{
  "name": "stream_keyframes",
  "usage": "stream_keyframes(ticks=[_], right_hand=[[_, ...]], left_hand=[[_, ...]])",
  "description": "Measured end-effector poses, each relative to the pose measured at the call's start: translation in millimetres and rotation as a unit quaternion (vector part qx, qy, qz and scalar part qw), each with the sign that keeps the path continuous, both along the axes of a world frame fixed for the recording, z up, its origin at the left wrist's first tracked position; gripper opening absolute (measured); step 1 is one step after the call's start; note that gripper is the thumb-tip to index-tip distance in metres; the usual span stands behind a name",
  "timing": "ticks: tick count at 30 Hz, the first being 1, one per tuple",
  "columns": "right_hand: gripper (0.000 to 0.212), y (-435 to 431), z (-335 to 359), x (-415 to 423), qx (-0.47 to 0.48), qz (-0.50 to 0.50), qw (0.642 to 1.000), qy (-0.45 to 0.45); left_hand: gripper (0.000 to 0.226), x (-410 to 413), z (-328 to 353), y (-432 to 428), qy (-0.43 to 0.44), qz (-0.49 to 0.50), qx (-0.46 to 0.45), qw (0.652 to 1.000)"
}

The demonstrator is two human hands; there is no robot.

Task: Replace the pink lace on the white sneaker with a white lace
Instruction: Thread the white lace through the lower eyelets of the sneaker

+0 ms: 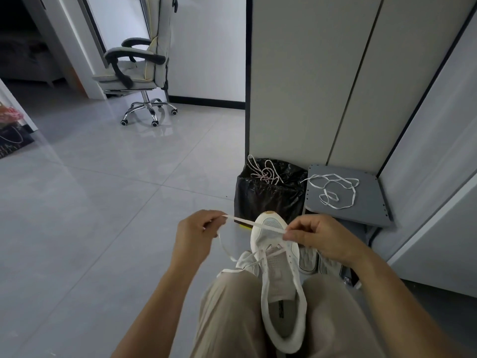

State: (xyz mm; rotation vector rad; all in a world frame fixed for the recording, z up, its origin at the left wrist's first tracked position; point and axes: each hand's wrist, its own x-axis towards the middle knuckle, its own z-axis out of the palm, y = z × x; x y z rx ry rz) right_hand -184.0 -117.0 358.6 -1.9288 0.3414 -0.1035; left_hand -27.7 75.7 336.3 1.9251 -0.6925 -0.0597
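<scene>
A white sneaker (280, 277) lies between my knees, toe pointing away. A white lace (254, 224) runs through its lowest eyelets and stretches taut across the toe between my two hands. My left hand (197, 235) pinches one end at the left. My right hand (318, 237) pinches the lace to the right of the toe. The pink lace (263, 171) lies in a tangle on top of a bin lined with a black bag (268, 195). A second white lace (333, 188) lies loose on a grey stool (371, 200).
A second shoe (313, 260) lies sole-up under my right hand. Grey cabinet doors (335, 81) rise behind the bin and stool. An office chair on castors (139, 63) stands at the back left on the tiled floor (103, 202).
</scene>
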Motion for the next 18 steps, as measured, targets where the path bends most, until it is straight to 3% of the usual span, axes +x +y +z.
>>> stream_keyframes(ticks=[4, 7, 9, 11, 13, 16, 18], right_hand=[[0.023, -9, -5, -8, -0.034, -0.045, 0.998, 0.004], [0.011, -8, -12, -10, -0.060, -0.060, 0.996, 0.026], [0.009, 2, -16, -4, -0.080, -0.070, 0.994, 0.022], [0.010, 16, -19, 6, -0.124, -0.059, 0.990, 0.019], [0.013, 30, -18, 14, -0.159, -0.038, 0.986, 0.018], [0.010, 29, -12, 14, -0.161, -0.032, 0.986, 0.018], [0.007, 22, -10, 7, -0.149, -0.030, 0.988, 0.028]], left_hand=[[0.014, 14, -17, 18, 0.051, 0.068, 0.046, 0.995], [0.011, 16, -28, 26, 0.030, 0.083, 0.165, 0.982], [0.036, 2, -27, 21, -0.025, 0.033, 0.218, 0.975], [0.058, -25, -19, 2, -0.028, -0.091, 0.155, 0.983], [0.054, -53, -12, -18, -0.027, -0.200, 0.119, 0.972], [0.023, -58, -16, -29, -0.090, -0.163, 0.088, 0.979], [0.033, -51, -23, -24, -0.127, -0.142, 0.090, 0.978]])
